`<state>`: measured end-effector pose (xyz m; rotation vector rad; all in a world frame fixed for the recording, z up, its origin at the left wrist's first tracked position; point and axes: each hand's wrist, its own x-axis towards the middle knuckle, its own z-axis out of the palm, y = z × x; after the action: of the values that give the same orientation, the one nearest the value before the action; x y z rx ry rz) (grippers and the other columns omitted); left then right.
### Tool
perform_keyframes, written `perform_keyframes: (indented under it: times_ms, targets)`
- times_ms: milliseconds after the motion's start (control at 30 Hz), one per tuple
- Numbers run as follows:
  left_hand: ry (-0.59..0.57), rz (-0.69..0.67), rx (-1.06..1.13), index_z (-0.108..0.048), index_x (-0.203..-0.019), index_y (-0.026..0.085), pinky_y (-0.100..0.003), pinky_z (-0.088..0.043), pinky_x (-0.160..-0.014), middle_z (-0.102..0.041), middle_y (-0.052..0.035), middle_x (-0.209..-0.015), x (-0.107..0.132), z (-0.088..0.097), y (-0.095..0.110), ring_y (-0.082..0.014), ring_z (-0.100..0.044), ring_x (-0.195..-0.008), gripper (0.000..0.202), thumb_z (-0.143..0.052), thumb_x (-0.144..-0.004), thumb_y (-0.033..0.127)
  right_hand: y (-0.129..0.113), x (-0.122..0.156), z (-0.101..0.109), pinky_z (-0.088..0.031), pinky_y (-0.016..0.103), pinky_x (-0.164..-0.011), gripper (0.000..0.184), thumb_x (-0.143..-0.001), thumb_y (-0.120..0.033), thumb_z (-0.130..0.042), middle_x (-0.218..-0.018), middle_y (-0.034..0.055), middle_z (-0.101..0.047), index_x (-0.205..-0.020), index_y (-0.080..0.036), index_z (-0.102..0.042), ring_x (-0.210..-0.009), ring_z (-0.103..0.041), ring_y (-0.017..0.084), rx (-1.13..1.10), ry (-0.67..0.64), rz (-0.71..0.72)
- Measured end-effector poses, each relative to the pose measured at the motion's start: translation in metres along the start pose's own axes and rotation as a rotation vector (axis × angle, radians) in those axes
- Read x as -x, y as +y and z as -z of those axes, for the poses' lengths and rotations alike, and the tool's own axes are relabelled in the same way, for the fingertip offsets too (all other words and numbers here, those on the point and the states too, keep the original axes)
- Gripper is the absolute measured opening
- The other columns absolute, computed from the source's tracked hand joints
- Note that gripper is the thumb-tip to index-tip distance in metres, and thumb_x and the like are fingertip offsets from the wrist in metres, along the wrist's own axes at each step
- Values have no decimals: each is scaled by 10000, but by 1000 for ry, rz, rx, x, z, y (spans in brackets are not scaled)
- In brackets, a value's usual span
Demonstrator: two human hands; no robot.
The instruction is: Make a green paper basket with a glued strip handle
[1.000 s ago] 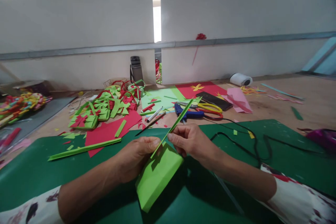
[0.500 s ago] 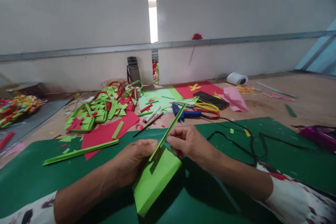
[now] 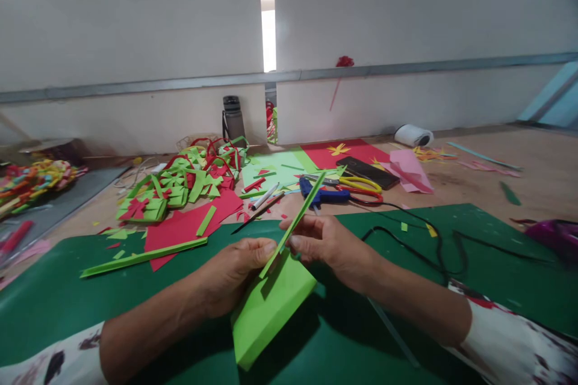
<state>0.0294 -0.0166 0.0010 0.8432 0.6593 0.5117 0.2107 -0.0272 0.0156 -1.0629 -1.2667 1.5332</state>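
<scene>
My left hand [image 3: 235,274] is closed on a folded light green paper sheet [image 3: 266,310], pinching it at its upper edge above the dark green cutting mat [image 3: 67,301]. My right hand [image 3: 323,240] pinches the narrow raised flap of the same green sheet [image 3: 300,213], which sticks up like a strip toward the far side. Both hands meet at the fold, fingertips almost touching.
A long green strip [image 3: 144,255] and red paper [image 3: 185,222] lie left of my hands. Behind are a heap of green and red paper pieces [image 3: 180,183], a blue glue gun [image 3: 323,194], yellow scissors [image 3: 356,183], a phone [image 3: 368,171], a bottle [image 3: 232,117] and a black cable [image 3: 428,240].
My right hand's fingers have shifted slightly up along the raised flap. The sheet stays held in both hands; the view has shifted a little.
</scene>
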Motion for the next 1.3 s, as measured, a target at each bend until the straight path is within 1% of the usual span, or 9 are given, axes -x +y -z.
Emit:
perform_keyframes:
  times_ms: [67, 233, 467, 600, 800, 933, 1067, 1233, 1300]
  targets:
    - [-13, 16, -6, -617, -775, 96, -246, -438, -587, -630, -72, -707, 1, -1, 0, -133, -572, -572, 281, -709, -703, 352, 3, -2, 0, -430, 217, -616, 326, -607, -270, -768, -815, 1, -625, -896, -175, -648, -697, -551, 97, -119, 2, -8]
    - [15, -18, -78, -564, -630, 127, -207, -361, -493, -537, -7, -565, 1, -2, -1, -93, -479, -478, 290, -703, -694, 373, 5, -6, -1, -432, 262, -672, 268, -567, -341, -804, -692, 4, -621, -684, -149, -659, -658, -548, 110, -185, 19, -5]
    - [75, -31, -171, -624, -730, 128, -238, -379, -488, -596, -59, -646, 5, -5, 5, -154, -531, -531, 574, -466, -722, 680, 9, -6, 2, -423, 274, -639, 210, -648, -348, -754, -646, -4, -623, -687, -163, -662, -609, -530, 107, -120, 148, 99]
    - [221, -199, -581, -572, -633, 142, -198, -285, -431, -478, 17, -527, 8, -6, 14, -94, -415, -452, 352, -627, -702, 483, 8, -7, 5, -432, 279, -649, 205, -634, -340, -763, -682, -2, -640, -691, -170, -664, -641, -554, 116, -155, 184, 111]
    - [373, -411, -1161, -410, -543, 176, -213, -187, -438, -310, 56, -517, 15, 4, 39, -75, -289, -454, 285, -505, -774, 312, -8, -18, 20, -459, 289, -639, 262, -566, -328, -793, -702, -14, -617, -723, -178, -646, -652, -577, 122, -292, 328, 209]
    - [343, -449, -1369, -334, -547, 184, -226, -177, -462, -289, 56, -523, 19, 15, 51, -80, -272, -473, 269, -471, -768, 250, -14, -27, 36, -471, 302, -643, 314, -514, -328, -808, -688, -14, -614, -715, -176, -622, -623, -577, 121, -243, 369, 264]
    - [333, -415, -1515, -301, -551, 186, -245, -161, -480, -271, 55, -526, 22, 25, 59, -84, -240, -479, 249, -456, -745, 199, -15, -31, 46, -474, 312, -609, 403, -492, -321, -817, -659, -19, -610, -814, -186, -616, -581, -576, 130, -131, 369, 299]
    - [266, -362, -1621, -333, -553, 186, -255, -154, -481, -293, 50, -525, 27, 33, 71, -90, -245, -476, 206, -448, -723, 176, -17, -34, 53, -476, 325, -593, 333, -628, -466, -709, -636, -2, -599, -782, -190, -604, -553, -573, 140, 85, 358, 332]
    - [245, -326, -1618, -335, -552, 186, -252, -157, -479, -285, 51, -524, 28, 35, 76, -92, -252, -479, 207, -451, -724, 187, -17, -35, 57, -467, 315, -593, 289, -671, -459, -663, -622, -3, -595, -745, -186, -602, -551, -568, 137, 202, 345, 324]
